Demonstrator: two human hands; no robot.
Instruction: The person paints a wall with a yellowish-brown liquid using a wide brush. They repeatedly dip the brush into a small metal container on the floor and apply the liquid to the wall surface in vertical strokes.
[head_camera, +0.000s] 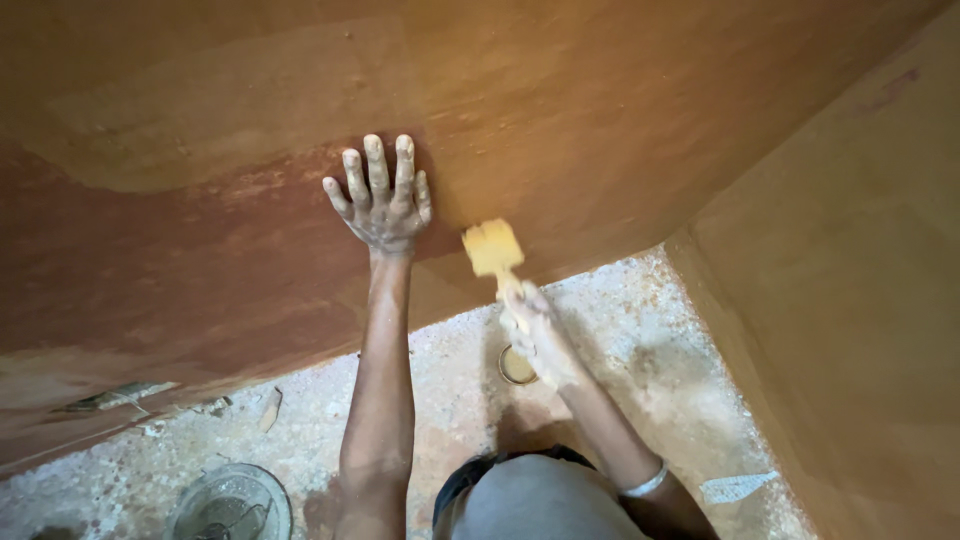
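Observation:
My left hand (381, 197) is pressed flat against a reddish-brown wall (560, 110), fingers spread upward and dusted with pale powder. My right hand (537, 330) grips the handle of a wide paintbrush (492, 248) coated in yellow-ochre paint. The bristles touch the wall just right of my left hand, low near the floor. A white bangle (645, 484) sits on my right wrist. Below the brush, a small round tin (516, 366) rests on the floor, partly hidden by my right hand.
A second ochre wall (850, 300) meets the first at a corner on the right. The speckled pale floor (620, 400) carries scraps of debris (120, 397) along the wall base, a round metal pan (230, 503) at bottom left and a white scrap (737, 487) at right.

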